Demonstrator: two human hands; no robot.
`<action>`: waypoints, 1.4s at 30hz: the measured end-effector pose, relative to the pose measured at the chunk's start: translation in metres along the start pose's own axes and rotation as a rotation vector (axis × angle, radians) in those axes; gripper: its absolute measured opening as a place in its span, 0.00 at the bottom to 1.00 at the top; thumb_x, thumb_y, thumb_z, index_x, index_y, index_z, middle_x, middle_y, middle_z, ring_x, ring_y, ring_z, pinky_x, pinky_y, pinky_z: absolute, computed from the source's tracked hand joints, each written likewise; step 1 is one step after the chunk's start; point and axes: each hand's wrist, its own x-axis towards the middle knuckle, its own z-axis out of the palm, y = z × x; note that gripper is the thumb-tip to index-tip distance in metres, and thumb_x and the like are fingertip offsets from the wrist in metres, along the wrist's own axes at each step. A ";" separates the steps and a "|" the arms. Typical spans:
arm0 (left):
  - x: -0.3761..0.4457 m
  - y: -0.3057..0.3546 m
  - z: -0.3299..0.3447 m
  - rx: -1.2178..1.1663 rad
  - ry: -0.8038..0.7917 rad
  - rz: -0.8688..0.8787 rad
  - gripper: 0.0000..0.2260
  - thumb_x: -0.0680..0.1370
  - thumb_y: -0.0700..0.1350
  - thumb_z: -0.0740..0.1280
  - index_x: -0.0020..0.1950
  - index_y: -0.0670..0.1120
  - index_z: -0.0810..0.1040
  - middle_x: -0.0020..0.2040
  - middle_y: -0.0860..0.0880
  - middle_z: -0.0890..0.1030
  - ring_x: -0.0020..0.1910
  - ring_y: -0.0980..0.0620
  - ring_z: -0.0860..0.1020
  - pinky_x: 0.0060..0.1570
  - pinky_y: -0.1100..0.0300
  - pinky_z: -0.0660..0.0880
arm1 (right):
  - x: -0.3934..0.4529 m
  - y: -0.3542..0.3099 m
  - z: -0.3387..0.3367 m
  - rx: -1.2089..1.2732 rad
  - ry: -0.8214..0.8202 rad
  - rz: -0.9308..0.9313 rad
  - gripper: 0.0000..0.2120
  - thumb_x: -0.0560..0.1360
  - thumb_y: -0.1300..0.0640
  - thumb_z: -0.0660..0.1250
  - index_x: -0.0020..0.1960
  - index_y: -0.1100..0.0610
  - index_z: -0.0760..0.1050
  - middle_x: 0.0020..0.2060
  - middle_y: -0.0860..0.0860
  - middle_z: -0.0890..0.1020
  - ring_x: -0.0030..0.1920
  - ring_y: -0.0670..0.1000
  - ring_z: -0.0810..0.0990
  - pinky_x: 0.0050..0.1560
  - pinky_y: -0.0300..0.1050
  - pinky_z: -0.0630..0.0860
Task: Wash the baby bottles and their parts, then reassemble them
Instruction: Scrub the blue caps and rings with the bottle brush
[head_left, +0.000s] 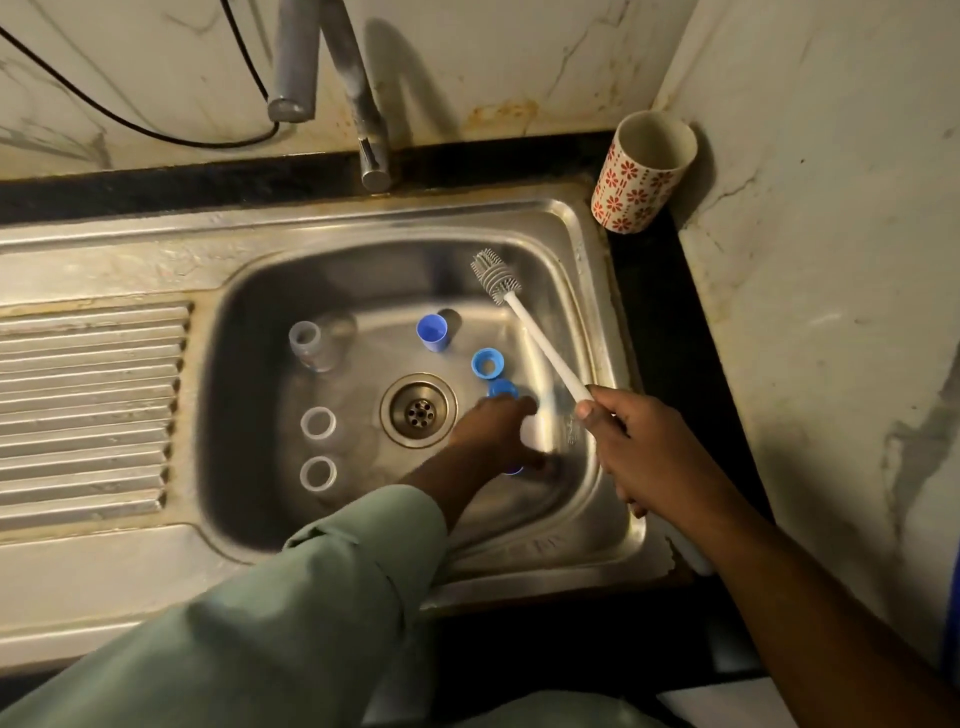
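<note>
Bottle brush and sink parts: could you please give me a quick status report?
Right hand grips bottle brush, bristles raised over the sink. Left hand reaching onto a blurred bottle part, grip unclear. Blue rings beside it; drain uncovered.

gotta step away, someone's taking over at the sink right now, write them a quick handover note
Right hand: grips the bottle brush by its handle, bristles raised over the sink.
Left hand: down in the basin at a bottle; grip blurred, cannot tell.
In the basin: blue cap, two blue rings, a clear piece and two clear rings, all apart.
Done: everything is taken apart.
Left: scrub and rinse the parts (no water runs from the tap), then reassemble.
</note>
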 end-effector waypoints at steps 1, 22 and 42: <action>0.001 -0.001 -0.011 -0.038 0.061 -0.018 0.24 0.71 0.58 0.77 0.62 0.48 0.78 0.58 0.47 0.80 0.56 0.45 0.78 0.51 0.54 0.75 | 0.000 0.001 0.000 0.005 0.003 0.003 0.18 0.81 0.48 0.58 0.69 0.50 0.71 0.34 0.44 0.74 0.26 0.43 0.74 0.23 0.34 0.70; -0.047 -0.040 -0.078 -1.321 0.405 -0.207 0.05 0.78 0.40 0.72 0.49 0.39 0.80 0.40 0.41 0.81 0.33 0.48 0.79 0.35 0.58 0.79 | -0.032 0.001 0.000 -0.174 0.011 -0.117 0.17 0.80 0.49 0.60 0.67 0.50 0.73 0.35 0.43 0.78 0.34 0.42 0.77 0.34 0.35 0.72; -0.209 -0.131 -0.211 -1.267 0.685 -0.071 0.12 0.81 0.49 0.66 0.45 0.42 0.80 0.29 0.46 0.79 0.23 0.54 0.73 0.21 0.64 0.68 | -0.054 -0.146 0.050 -0.676 0.018 -0.735 0.17 0.79 0.42 0.58 0.65 0.42 0.74 0.25 0.42 0.72 0.29 0.36 0.74 0.25 0.30 0.64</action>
